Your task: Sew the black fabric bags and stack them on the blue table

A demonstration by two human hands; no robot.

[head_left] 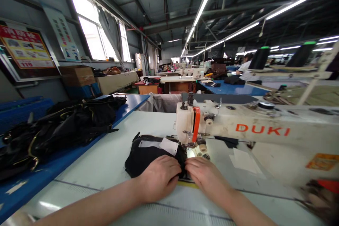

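Note:
A black fabric piece (140, 157) with a zipper-like edge lies under the head of a white sewing machine (222, 120), and pale paper-like patches (168, 146) sit on top of it. My left hand (161, 174) is on the fabric's near right part, its fingers curled and pressed together on the cloth. Close beside it, my right hand (205, 173) grips the right edge of the same piece with bent fingers, just in front of the lit needle area (191, 153). Both sets of fingertips are partly hidden. The needle itself cannot be made out.
On the left, a blue table (49, 174) carries a heap of black bags (66, 127) with yellow trim. White paper (245, 160) lies right of the needle area. Black thread cones (259, 59) stand behind the machine. Farther back are other machines (192, 72) and a person (245, 67).

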